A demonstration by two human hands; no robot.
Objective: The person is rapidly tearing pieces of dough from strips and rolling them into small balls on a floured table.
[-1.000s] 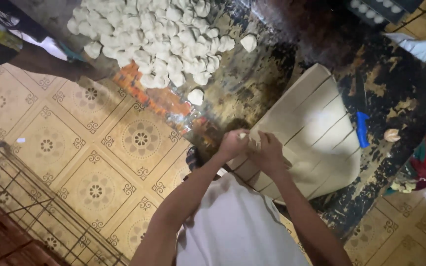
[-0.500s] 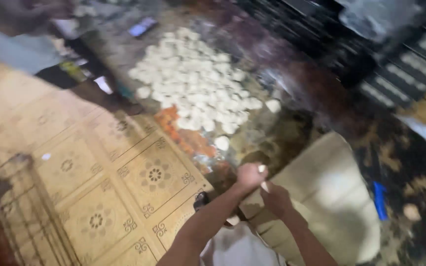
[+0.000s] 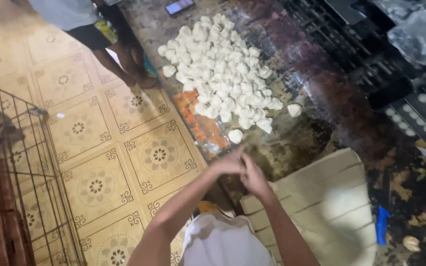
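Your left hand (image 3: 230, 165) and right hand (image 3: 253, 176) pressed together at counter (image 3: 321, 106) edge, palms cupped on each other. Cannot tell what grip encloses; anything inside hidden. Nearest loose dough piece (image 3: 235, 136) lies just ahead of left hand, on counter, roughly round, no clear long axis. Dough pile (image 3: 223, 74) further ahead. Scored dough sheet (image 3: 329, 207) beside right hand, cut lines running across. Other person's legs (image 3: 124, 59) far side, on tiled floor (image 3: 104, 148).
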